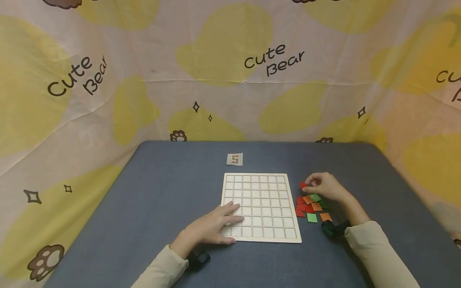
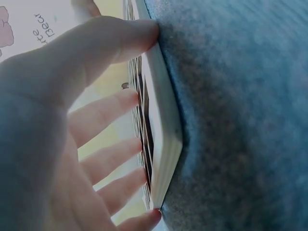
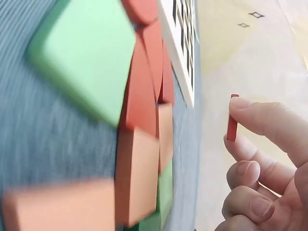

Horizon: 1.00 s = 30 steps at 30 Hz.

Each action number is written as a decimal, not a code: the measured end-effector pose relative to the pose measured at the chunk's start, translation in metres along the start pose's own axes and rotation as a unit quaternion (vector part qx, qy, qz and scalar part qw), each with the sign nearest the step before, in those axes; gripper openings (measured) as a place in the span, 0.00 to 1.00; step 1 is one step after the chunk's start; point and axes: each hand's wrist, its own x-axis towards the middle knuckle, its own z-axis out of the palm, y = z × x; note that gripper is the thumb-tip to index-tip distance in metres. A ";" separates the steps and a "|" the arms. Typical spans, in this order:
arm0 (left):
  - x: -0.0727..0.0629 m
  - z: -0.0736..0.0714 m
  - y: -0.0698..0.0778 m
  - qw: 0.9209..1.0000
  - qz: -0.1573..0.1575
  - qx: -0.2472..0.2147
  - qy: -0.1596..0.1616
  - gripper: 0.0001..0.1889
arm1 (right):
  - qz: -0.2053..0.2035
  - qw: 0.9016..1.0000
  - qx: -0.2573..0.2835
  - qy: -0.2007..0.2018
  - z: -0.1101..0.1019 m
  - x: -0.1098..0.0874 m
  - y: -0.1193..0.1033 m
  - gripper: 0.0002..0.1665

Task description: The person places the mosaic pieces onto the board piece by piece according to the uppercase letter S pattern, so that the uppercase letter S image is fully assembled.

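Observation:
A white grid board (image 1: 264, 208) with square cells lies on the table. My left hand (image 1: 217, 224) rests on its near left corner, fingers spread over the cells and thumb at the near edge. In the left wrist view the thumb (image 2: 130, 38) touches the board's rim (image 2: 166, 120). Right of the board, my right hand (image 1: 325, 186) pinches a red square tile (image 1: 303, 185) between thumb and finger; the right wrist view shows this red tile (image 3: 232, 118) edge-on, held above the table. Below that hand lies a loose pile of red, orange and green tiles (image 1: 316, 207).
A small card (image 1: 235, 159) with an S-like pattern on a grid lies beyond the board. A green tile (image 1: 311, 218) and an orange tile (image 1: 325, 217) sit at the pile's near side. The grey-blue table (image 1: 173, 180) meets a printed cloth (image 1: 223, 52) behind.

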 end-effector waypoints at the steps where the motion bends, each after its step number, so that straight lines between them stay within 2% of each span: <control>1: 0.000 0.000 0.000 1.000 -0.001 -0.001 -0.001 0.32 | 0.002 1.000 0.003 -0.001 0.001 0.001 -0.002 0.15; 7: 0.000 -0.002 0.003 1.000 -0.008 0.005 -0.005 0.32 | 0.007 1.000 0.020 0.000 0.011 0.007 -0.014 0.15; 19: -0.004 -0.002 0.006 0.997 -0.010 0.071 0.008 0.32 | 0.010 0.999 0.048 0.000 0.029 0.022 -0.033 0.16; 30: -0.003 -0.001 0.007 0.998 -0.009 0.066 0.002 0.32 | 0.010 0.998 0.055 -0.013 0.042 0.034 -0.048 0.14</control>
